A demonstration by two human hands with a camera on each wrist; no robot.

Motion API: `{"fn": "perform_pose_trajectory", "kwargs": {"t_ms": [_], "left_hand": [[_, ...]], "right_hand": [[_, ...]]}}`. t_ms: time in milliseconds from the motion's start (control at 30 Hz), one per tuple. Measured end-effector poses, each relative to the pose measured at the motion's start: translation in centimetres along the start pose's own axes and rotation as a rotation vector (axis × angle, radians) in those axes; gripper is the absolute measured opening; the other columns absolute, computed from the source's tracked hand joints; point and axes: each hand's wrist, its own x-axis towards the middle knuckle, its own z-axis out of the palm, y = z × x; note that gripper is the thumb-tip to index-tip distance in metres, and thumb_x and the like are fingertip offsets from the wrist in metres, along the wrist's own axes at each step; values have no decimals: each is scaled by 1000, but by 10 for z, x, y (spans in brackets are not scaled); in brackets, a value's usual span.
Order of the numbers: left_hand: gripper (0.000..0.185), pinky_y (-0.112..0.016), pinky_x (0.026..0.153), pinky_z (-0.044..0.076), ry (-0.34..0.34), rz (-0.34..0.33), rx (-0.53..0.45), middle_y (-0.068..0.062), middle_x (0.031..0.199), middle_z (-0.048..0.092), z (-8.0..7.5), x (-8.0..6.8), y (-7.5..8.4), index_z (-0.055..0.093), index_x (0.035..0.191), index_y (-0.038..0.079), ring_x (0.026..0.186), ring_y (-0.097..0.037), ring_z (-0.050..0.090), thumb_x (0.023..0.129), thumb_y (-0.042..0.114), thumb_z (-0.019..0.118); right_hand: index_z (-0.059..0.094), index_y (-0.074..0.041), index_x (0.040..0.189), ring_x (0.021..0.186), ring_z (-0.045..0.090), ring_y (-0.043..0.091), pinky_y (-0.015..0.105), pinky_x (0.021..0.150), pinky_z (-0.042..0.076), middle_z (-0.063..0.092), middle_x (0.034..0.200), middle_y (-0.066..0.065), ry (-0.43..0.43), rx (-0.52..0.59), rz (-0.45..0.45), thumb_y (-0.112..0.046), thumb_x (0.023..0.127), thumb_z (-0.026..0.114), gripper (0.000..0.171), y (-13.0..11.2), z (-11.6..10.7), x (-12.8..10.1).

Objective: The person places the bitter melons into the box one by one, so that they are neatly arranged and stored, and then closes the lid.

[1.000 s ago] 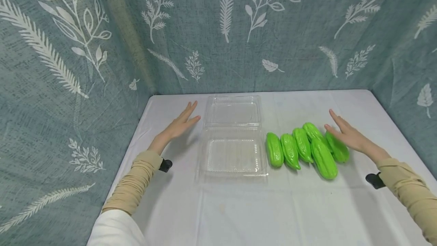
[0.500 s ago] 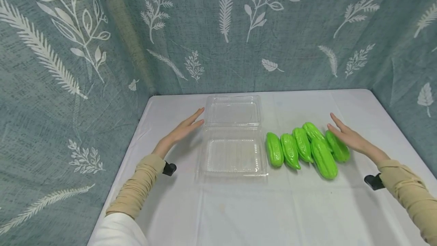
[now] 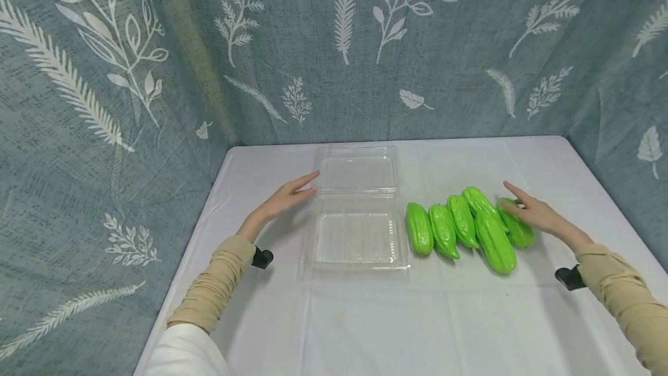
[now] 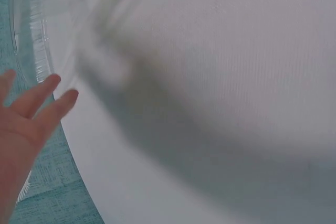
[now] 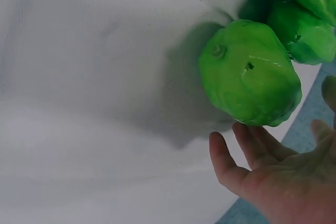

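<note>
My left hand [image 3: 282, 199] reaches over the table's left part, its fingers extended. Its fingertips are at the left edge of the clear plastic clamshell box [image 3: 360, 192]; whether they touch it I cannot tell. The box lies with its lid folded back. To its right lie several bright green, lumpy bitter melons [image 3: 496, 242]. My right hand [image 3: 540, 213] is over the rightmost bitter melon [image 3: 516, 231], thumb and fingers spread. In the right wrist view, the fingertips [image 5: 219, 142] come close beside a bitter melon [image 5: 252, 72], without curling round it; contact is unclear.
A white cloth [image 3: 376, 324] covers the table. Blue-green curtains [image 3: 313, 45] with white leaf prints hang behind it and at both sides. Each wrist carries a small black camera, such as the left one [image 3: 262, 258].
My left hand has moved right and slightly nearer, up to the box's edge. My right hand has come down a little toward the rightmost bitter melon. Box and bitter melons have not moved.
</note>
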Motion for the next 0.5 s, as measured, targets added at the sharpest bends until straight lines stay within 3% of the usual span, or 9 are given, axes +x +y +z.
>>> {"fn": "perform_pose_trajectory", "kwargs": {"t_ms": [167,500], "left_hand": [[47,-44,107,28,-17,64,-27,-5,145,29,4,1,-6,35,138,15,134,-22,23,93,18,49],[45,-39,101,38,20,160,-73,-23,140,30,13,5,-16,43,129,-5,128,-32,33,87,4,56]], "right_hand": [[5,-1,142,114,29,58,69,86,32,23,131,42,-1,-12,1,-42,95,33,68,-2,1,-2],[20,5,138,113,30,57,68,87,33,26,129,42,30,-37,-10,-41,94,38,66,1,4,-2]]}}
